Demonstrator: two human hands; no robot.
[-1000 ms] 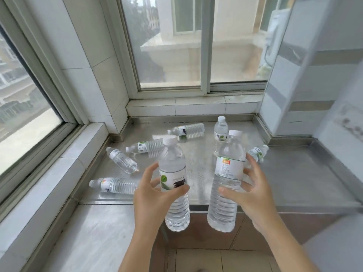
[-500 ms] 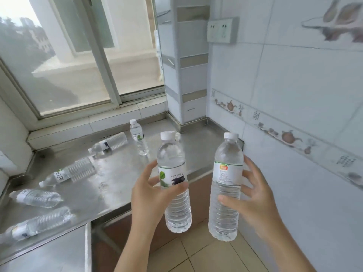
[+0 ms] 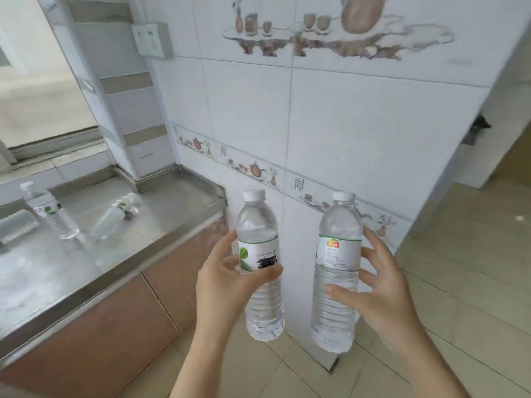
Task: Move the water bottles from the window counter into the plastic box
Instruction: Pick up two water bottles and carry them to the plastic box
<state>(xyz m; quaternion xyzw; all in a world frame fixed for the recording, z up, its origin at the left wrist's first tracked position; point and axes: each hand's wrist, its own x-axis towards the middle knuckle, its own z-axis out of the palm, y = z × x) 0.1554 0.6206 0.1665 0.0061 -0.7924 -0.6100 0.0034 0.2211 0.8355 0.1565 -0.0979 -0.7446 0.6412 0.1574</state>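
Observation:
My left hand [image 3: 227, 285] grips a clear water bottle with a green-leaf label [image 3: 260, 248], held upright in front of me. My right hand [image 3: 379, 294] holds a taller clear bottle with a white and orange label [image 3: 339, 254], also upright. Both bottles hang over the floor, away from the steel window counter [image 3: 120, 262] at the left. On that counter one small bottle [image 3: 50, 214] stands upright and another [image 3: 115, 215] lies on its side. The plastic box is not in view.
A white tiled wall [image 3: 330, 124] with teapot patterns stands straight ahead. Brown cabinet fronts [image 3: 94, 334] sit under the counter. Beige floor tiles [image 3: 459, 268] stretch to the right toward a doorway [image 3: 505, 145]. A white switch box [image 3: 152, 38] hangs on the wall.
My view has swung to the right, away from the window. The counter and its bottles have slid to the left edge. Both hands keep their bottles in the same grip.

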